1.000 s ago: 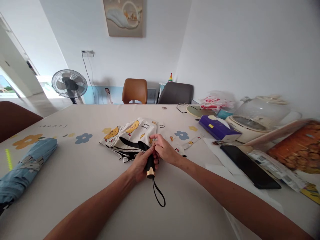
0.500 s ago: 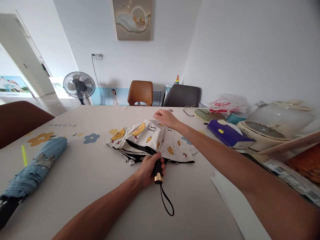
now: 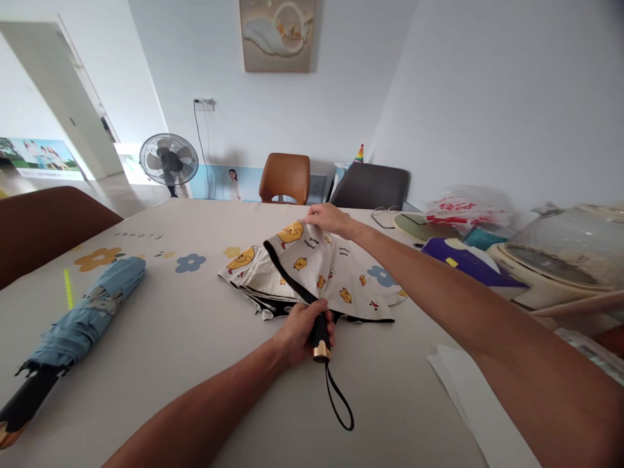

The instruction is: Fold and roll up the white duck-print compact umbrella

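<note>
A white folding umbrella (image 3: 336, 273) printed with yellow ducks and edged in black lies loosely folded on the table, its panels spread to both sides. My left hand (image 3: 305, 331) is closed around its black handle, which ends in a gold cap with a black wrist strap (image 3: 338, 403). At the far side, my right hand (image 3: 329, 218) pinches the umbrella's fabric and holds one panel raised; the fingertips are partly hidden. Over on the left lies a rolled blue umbrella (image 3: 88, 318) with a black handle, touched by neither hand.
The pale table (image 3: 195, 390) has flower prints. On its right are white paper (image 3: 468, 396), a purple tissue pack (image 3: 468, 260), glasses (image 3: 385, 218), a plastic bag (image 3: 468, 208) and a glass-lidded pot (image 3: 560, 253). Chairs (image 3: 285, 179) and a fan (image 3: 169, 160) stand beyond.
My right hand has taken hold of the fabric, and the front panel with its black edge has lifted. My left hand keeps its grip on the handle. The view has shifted slightly left.
</note>
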`<state>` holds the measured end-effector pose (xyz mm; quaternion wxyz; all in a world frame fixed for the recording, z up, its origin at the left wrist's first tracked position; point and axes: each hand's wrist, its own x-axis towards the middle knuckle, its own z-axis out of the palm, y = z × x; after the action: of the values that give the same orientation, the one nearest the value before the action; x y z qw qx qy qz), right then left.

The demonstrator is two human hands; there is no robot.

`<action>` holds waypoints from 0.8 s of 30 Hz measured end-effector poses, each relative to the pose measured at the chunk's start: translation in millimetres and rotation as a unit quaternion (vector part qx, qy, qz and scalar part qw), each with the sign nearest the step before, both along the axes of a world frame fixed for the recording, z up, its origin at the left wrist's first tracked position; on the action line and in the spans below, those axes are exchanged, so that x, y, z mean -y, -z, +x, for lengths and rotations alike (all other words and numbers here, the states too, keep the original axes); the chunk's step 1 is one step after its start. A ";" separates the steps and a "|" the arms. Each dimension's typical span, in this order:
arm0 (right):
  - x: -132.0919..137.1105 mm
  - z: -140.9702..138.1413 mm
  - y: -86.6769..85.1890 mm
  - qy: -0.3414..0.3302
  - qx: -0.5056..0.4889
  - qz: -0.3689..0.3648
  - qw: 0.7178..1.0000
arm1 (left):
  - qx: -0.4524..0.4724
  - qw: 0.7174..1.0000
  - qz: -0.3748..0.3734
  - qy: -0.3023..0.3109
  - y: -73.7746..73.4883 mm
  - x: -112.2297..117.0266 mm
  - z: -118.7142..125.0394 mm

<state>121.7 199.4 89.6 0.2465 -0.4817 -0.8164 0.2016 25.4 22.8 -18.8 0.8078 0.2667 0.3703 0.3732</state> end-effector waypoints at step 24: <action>-9.8 -92.2 84.8 0.105 -0.131 0.035 0.985 | 0.089 0.995 -0.037 0.021 -3.9 -1.9 -4.7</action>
<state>29.5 209.3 4.9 0.3878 -0.5252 -0.7285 0.2074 20.7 24.7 -14.9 0.8549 0.2096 0.3045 0.3640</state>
